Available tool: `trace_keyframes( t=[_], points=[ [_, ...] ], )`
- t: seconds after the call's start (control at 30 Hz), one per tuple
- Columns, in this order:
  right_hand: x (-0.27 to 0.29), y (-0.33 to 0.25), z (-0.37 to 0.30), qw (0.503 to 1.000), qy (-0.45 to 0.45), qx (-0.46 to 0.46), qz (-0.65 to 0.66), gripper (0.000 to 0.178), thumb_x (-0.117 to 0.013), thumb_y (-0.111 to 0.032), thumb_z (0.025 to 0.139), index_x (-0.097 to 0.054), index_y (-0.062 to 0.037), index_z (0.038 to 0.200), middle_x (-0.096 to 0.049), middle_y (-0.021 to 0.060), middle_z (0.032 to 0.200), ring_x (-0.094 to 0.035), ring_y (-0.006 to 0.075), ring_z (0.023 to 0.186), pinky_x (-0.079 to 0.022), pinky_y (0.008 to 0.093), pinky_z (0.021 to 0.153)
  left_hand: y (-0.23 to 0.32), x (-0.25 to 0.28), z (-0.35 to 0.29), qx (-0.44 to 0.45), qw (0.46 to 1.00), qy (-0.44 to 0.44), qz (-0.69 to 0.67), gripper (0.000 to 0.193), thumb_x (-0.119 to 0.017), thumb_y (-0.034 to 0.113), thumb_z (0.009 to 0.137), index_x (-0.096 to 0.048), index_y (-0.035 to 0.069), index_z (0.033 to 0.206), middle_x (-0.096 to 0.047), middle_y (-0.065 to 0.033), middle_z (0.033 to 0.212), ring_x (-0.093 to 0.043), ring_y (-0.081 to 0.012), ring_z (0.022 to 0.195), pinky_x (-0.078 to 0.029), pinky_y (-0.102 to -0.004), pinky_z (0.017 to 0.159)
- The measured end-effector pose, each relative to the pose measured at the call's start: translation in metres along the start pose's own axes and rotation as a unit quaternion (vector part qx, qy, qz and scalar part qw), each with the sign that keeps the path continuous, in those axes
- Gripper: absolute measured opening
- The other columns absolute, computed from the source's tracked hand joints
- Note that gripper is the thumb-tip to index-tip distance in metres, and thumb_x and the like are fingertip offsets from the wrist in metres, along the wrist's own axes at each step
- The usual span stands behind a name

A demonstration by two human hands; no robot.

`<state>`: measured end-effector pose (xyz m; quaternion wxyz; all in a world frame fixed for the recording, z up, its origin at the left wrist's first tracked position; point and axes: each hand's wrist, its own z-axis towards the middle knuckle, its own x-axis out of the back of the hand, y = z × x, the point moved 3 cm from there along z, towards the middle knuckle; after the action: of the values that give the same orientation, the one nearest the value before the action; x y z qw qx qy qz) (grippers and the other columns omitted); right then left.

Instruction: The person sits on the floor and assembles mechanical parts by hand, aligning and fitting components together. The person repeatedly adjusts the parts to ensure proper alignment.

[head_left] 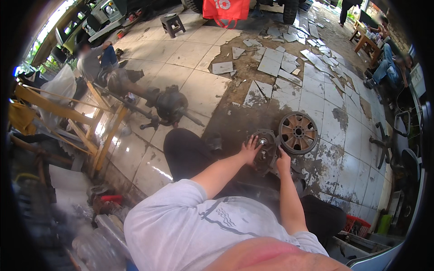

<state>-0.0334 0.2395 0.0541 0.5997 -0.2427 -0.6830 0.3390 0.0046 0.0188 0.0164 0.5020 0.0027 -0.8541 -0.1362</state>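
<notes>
A dark, greasy metal housing [263,161] with two shiny round parts in its face sits on the floor between my bent legs. My left hand [248,152] lies along its left side, fingers spread and stretched over the edge. At the opposite edge is my right hand [283,162], with its fingers curled in; a small dark thing seems to be at the fingertips, too small to make out. Just beyond that hand, a large toothed wheel [298,132] with brown spokes lies flat on the tiles.
To the left lies a long axle assembly [167,103] near a yellow wooden frame [108,135]. Broken tiles [271,62] cover bare ground ahead. A small stool [172,25] and a red bag [225,10] are farther off. People sit at far left and right. A red crate [357,226] stands at lower right.
</notes>
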Motion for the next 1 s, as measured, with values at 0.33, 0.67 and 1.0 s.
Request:
trace_keyframes(
  t=[0.33,0.67,1.0],
  points=[
    [0.004,0.002,0.009,0.996,0.022,0.036,0.073,0.054,-0.050,0.006,0.087,-0.073,-0.0089,0.134,-0.073,0.0274,0.122,-0.070,0.0423,0.119,-0.054,0.0445,0.102,0.007,0.005,0.000,-0.003,1.000,-0.007,0.007,0.161,-0.093,0.075,0.052,-0.001,0.023,0.173,0.024,-0.0239,0.175,0.022,-0.0483,0.160,-0.018,-0.0762,0.120],
    [-0.004,0.017,0.012,1.000,-0.015,-0.024,-0.001,0.054,-0.052,0.001,0.083,-0.073,-0.0060,0.132,-0.072,0.0269,0.122,-0.068,0.0430,0.120,-0.054,0.0467,0.104,0.006,0.004,0.001,0.006,1.000,-0.010,-0.002,0.160,-0.094,0.075,0.052,-0.002,0.024,0.173,0.026,-0.0243,0.174,0.023,-0.0481,0.160,-0.018,-0.0768,0.120],
    [-0.013,0.029,0.013,0.997,-0.047,-0.030,-0.044,0.053,-0.056,-0.003,0.085,-0.071,-0.0090,0.136,-0.072,0.0275,0.119,-0.067,0.0449,0.118,-0.053,0.0520,0.104,0.003,0.000,0.005,0.000,1.000,0.001,0.000,0.161,-0.095,0.072,0.051,-0.002,0.023,0.173,0.024,-0.0253,0.174,0.022,-0.0501,0.160,-0.018,-0.0773,0.120]
  ],
)
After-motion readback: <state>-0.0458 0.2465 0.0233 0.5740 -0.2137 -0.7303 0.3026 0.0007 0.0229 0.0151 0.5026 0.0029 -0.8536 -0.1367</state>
